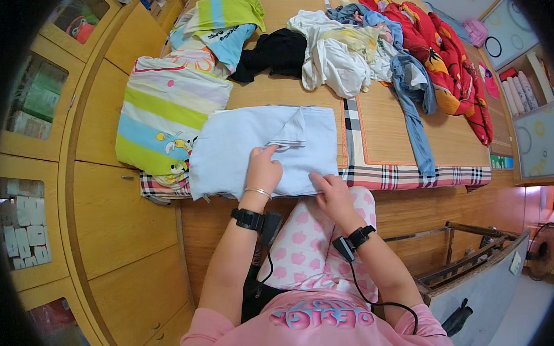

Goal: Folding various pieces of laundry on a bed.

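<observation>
A light blue piece of folded cloth [232, 138] lies flat at the front edge of the bed, one corner turned back as a flap near its upper right. My left hand [264, 170] rests on it, the index fingertip at the lower edge of that flap. Whether the fingers pinch the fabric is hidden. Over the cloth's lower right part is my right hand [337, 198], with finger and thumb spread and touching the fabric. Each wrist wears a black strap with a cabled device. The cloth partly overlaps a striped cartoon-print pillow [164, 108] on its left.
Black clothing [277, 52], a heap of white garments [332, 64], blue jeans [413, 123] and a red patterned quilt [448, 69] lie farther back on the mat-covered bed [280, 92]. Wooden cabinets [122, 212] stand at left. A metal-framed table [476, 274] stands at right.
</observation>
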A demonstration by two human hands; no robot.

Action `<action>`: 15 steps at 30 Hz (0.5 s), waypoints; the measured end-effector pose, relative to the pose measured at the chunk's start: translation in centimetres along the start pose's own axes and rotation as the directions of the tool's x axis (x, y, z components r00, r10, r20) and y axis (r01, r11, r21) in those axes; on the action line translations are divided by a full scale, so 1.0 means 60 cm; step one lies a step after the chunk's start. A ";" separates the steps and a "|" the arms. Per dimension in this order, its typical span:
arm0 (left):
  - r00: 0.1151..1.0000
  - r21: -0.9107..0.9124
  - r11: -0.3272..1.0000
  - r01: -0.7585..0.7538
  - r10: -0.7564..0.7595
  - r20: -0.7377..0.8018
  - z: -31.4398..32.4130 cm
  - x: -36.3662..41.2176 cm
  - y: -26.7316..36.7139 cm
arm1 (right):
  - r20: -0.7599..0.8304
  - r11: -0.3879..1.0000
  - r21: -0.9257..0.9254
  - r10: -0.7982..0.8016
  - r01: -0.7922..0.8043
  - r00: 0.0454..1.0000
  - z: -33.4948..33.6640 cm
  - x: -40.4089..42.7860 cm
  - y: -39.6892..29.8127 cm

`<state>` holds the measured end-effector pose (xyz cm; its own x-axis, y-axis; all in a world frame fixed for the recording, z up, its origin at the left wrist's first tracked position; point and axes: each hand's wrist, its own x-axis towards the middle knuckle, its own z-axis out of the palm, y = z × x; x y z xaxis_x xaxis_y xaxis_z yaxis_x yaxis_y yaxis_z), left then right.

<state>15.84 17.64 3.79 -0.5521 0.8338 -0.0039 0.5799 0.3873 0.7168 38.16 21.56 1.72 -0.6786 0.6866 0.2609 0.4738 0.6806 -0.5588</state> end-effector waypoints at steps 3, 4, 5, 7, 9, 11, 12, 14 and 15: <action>0.995 0.133 0.987 -0.092 0.085 0.056 0.007 0.014 0.030 | 0.128 1.000 -0.022 0.009 -0.006 0.992 0.005 -0.001 0.007; 0.984 0.221 0.959 -0.177 0.171 0.045 0.010 0.024 0.037 | 0.125 0.999 -0.040 0.001 0.005 0.992 0.007 -0.003 0.010; 0.983 0.213 0.960 -0.183 0.176 0.049 0.013 0.034 0.044 | 0.122 0.998 -0.060 -0.007 0.014 0.992 0.007 -0.005 0.014; 0.977 0.150 0.965 -0.214 0.209 0.054 0.015 0.055 0.044 | 0.105 0.995 -0.102 0.005 0.006 0.994 0.007 -0.010 0.018; 0.981 -0.018 0.987 -0.158 0.159 0.115 0.019 0.076 0.043 | 0.091 0.990 -0.143 0.018 -0.005 0.996 -0.001 -0.015 0.021; 0.976 -0.178 0.981 -0.081 0.114 0.185 0.026 0.086 0.042 | 0.069 0.989 -0.136 0.072 -0.062 0.995 -0.016 -0.019 0.020; 0.961 -0.258 0.963 0.073 0.002 0.278 0.024 0.088 0.052 | 0.071 0.988 -0.139 0.075 -0.065 0.995 -0.021 -0.019 0.019; 0.920 -0.320 0.919 0.231 -0.100 0.379 0.037 0.097 0.054 | 0.099 0.981 -0.129 0.159 -0.146 0.982 -0.029 -0.017 0.017; 0.949 -0.438 0.882 0.173 -0.031 0.313 0.044 0.099 0.047 | 0.103 0.982 -0.125 0.155 -0.142 0.982 -0.026 -0.014 0.013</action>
<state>15.76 24.74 3.97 -0.3548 0.9026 -0.2438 0.1532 0.3134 0.9372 40.00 21.90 2.30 -0.6508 0.7541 0.0885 0.6317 0.6024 -0.4878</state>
